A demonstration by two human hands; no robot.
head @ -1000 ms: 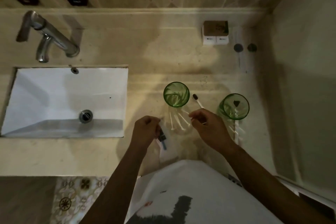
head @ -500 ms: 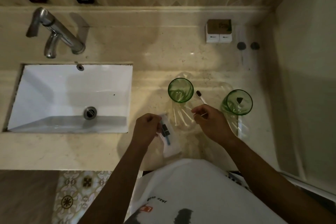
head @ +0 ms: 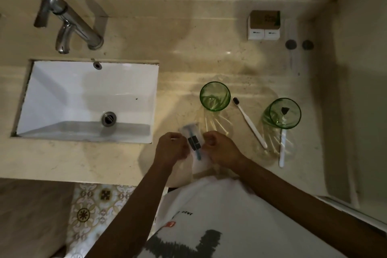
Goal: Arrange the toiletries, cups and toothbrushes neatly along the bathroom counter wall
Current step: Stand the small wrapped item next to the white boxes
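Here, the counter (head: 83, 161) spans the view, the white sink (head: 88, 100) set into its left part below the faucet (head: 69, 25). Against the back wall sit small boxes (head: 263, 25). Two green cups (head: 215, 96) (head: 284, 113) stand upright, well apart; one white toothbrush (head: 250, 123) lies between them, another toothbrush (head: 282, 148) below the right cup. Your left hand (head: 171, 148) and right hand (head: 219, 148) both pinch a clear wrapped packet (head: 194, 144) near the counter's front edge, fingers curled closed on its sides.
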